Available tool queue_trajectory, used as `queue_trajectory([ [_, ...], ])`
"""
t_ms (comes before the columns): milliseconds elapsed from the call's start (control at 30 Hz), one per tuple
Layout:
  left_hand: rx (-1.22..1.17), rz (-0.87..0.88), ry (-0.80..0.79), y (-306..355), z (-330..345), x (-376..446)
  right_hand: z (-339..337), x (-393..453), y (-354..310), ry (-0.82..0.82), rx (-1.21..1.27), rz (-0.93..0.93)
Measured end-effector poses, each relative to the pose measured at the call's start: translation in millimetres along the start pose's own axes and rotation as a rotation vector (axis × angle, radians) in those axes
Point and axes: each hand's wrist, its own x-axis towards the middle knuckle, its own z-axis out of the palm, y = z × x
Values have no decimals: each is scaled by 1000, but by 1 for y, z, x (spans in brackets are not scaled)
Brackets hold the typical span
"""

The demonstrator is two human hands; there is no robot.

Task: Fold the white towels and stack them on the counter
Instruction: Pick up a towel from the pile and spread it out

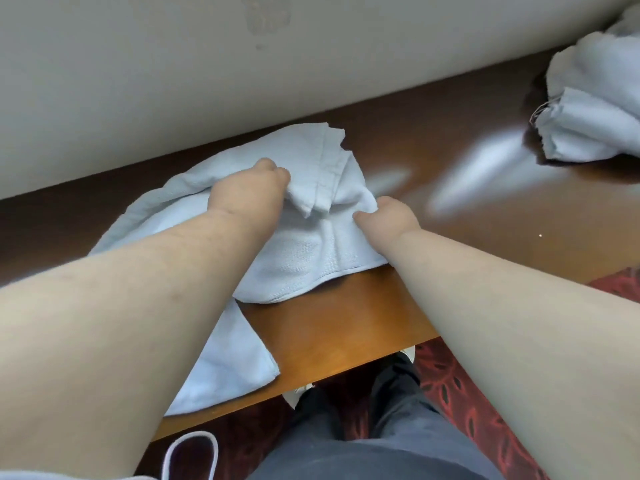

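Both my hands pinch the towel (304,244) on the counter (346,323): left hand (247,190) at its far fold, right hand (389,220) just right; its length trails toward me.

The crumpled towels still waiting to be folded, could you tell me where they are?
The crumpled towels lie at the head view's far right on the counter, against the wall.

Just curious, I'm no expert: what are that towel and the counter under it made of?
Towel: looks like cotton terry, soft and matte, with fine ribbed loops and limp folds. Counter: probably wood or veneer, glossy varnish; it mirrors light streaks.
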Motion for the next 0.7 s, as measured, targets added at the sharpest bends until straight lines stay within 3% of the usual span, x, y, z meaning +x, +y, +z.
queue_trajectory([
  [167,-335,-226,234,14,-35,32,-23,-19,29,-64,126,25],
  [267,-407,-216,263,28,-57,50,-42,-35,57,-123,166,38],
  [400,-463,-108,243,50,-69,72,-70,-54,93,-254,91,44],
  [500,-485,-37,197,79,-68,83,-87,-63,113,-331,172,73],
  [633,-495,10,142,116,-63,104,-96,-66,133,-343,232,104],
  [700,-470,-6,42,130,-59,117,-97,-64,143,-311,302,123],
])
